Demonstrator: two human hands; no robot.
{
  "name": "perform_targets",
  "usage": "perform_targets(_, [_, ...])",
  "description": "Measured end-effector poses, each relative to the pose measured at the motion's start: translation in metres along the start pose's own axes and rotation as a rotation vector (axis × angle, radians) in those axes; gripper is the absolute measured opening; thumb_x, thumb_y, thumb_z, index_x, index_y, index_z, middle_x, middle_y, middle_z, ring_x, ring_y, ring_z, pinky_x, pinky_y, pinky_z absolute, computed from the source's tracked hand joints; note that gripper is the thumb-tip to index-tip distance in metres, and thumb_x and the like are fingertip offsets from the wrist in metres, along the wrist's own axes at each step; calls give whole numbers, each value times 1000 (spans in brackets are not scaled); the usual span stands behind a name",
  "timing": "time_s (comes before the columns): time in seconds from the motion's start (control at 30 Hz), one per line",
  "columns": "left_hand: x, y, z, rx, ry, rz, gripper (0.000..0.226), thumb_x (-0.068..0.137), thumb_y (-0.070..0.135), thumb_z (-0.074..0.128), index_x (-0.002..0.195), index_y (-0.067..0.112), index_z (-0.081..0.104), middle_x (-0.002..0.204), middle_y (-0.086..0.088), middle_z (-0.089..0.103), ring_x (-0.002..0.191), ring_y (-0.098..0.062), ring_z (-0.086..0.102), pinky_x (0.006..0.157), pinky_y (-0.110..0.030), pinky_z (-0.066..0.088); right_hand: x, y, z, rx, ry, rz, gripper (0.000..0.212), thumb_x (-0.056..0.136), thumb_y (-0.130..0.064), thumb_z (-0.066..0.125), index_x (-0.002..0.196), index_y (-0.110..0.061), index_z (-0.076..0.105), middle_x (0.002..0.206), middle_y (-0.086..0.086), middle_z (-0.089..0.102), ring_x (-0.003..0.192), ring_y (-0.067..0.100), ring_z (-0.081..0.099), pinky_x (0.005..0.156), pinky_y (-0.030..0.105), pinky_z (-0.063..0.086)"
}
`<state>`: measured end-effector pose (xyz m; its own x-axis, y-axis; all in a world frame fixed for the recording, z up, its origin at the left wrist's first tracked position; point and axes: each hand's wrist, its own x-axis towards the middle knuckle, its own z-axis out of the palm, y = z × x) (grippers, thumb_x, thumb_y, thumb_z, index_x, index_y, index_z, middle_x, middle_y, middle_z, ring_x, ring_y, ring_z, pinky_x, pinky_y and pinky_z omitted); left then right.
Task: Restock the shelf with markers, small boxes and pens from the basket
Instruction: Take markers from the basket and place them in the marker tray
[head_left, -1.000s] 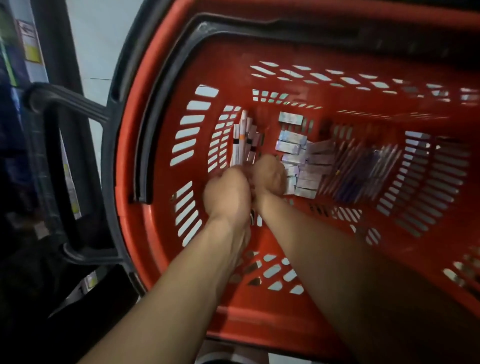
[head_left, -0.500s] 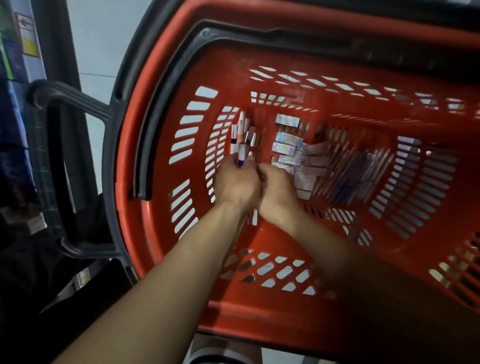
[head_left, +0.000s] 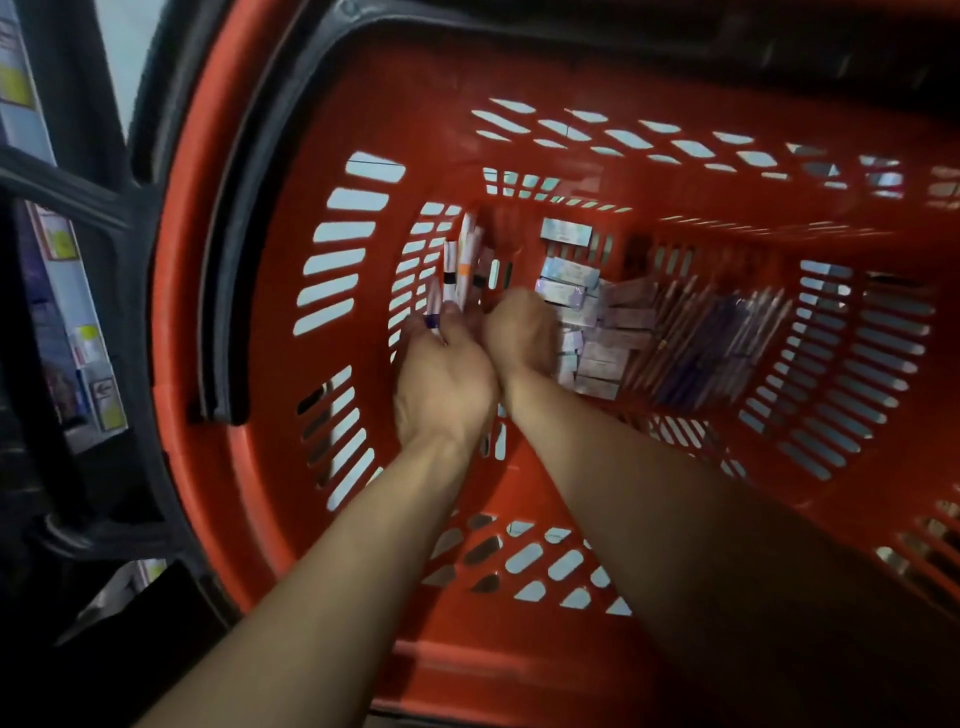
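Both my arms reach deep into the red basket (head_left: 249, 467). My left hand (head_left: 441, 379) holds white markers (head_left: 457, 265) that stick up from its fingers, one with a purple band (head_left: 432, 312). My right hand (head_left: 519, 338) sits right beside it with curled fingers over the marker pile; what it holds is hidden. Small pale boxes (head_left: 587, 322) lie stacked in the middle of the basket floor, just right of my right hand. Pens (head_left: 717, 338) lie in a row further right.
The basket's black handle (head_left: 244, 260) folds down along its left inner rim. Outside the basket on the left are a dark frame (head_left: 78, 197) and shelf fronts with labels (head_left: 57, 239).
My left hand has lifted slightly and turned, with markers now sticking up from its fingers. My right hand stays close beside it over the pile. The view has shifted a little.
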<state>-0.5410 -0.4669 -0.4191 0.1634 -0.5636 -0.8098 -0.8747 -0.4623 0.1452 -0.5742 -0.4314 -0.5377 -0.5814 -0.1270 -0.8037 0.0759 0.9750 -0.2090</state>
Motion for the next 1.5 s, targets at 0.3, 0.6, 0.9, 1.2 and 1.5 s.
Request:
perform_targets(0.3, [0, 3, 3, -28, -2, 25, 29, 105, 33, 46, 130, 22, 56, 110, 2, 70, 103, -26, 68, 84, -36, 49, -10, 18, -24, -29, 37, -64, 49, 94, -49, 58, 70, -7, 69, 54, 5, 49, 66, 32, 64, 51, 27, 28])
perform_targets(0.6, [-2, 1, 7, -34, -18, 23, 25, 102, 30, 49, 125, 25, 60, 96, 9, 67, 89, -19, 65, 71, -32, 44, -10, 3, -16, -23, 24, 109, 47, 94, -54, 60, 96, -10, 77, 100, 15, 74, 100, 36, 70, 75, 33, 53])
perform_targets(0.9, [-1, -6, 10, -6, 12, 108, 26, 107, 28, 43, 124, 21, 60, 110, 1, 71, 100, -22, 67, 81, -34, 47, -15, 4, -27, 45, 7, 18, 32, 88, -41, 63, 82, -11, 74, 80, 10, 71, 84, 34, 70, 60, 28, 42])
perform_targets(1.2, [3, -9, 18, 77, -35, 274, 18, 104, 37, 51, 98, 21, 56, 90, 3, 66, 83, -16, 65, 68, -32, 51, -43, 48, -56, 418, -374, -298, 11, 83, -18, 66, 83, -20, 77, 79, -1, 77, 78, 13, 70, 69, 38, 57])
perform_targets(1.5, [-5, -10, 10, 107, 74, 321, 31, 112, 35, 35, 133, 23, 54, 97, 8, 65, 86, -17, 66, 70, -30, 43, -21, 29, -42, 478, -149, -40, 19, 89, -13, 63, 74, -20, 73, 72, 3, 75, 66, 22, 72, 67, 39, 62])
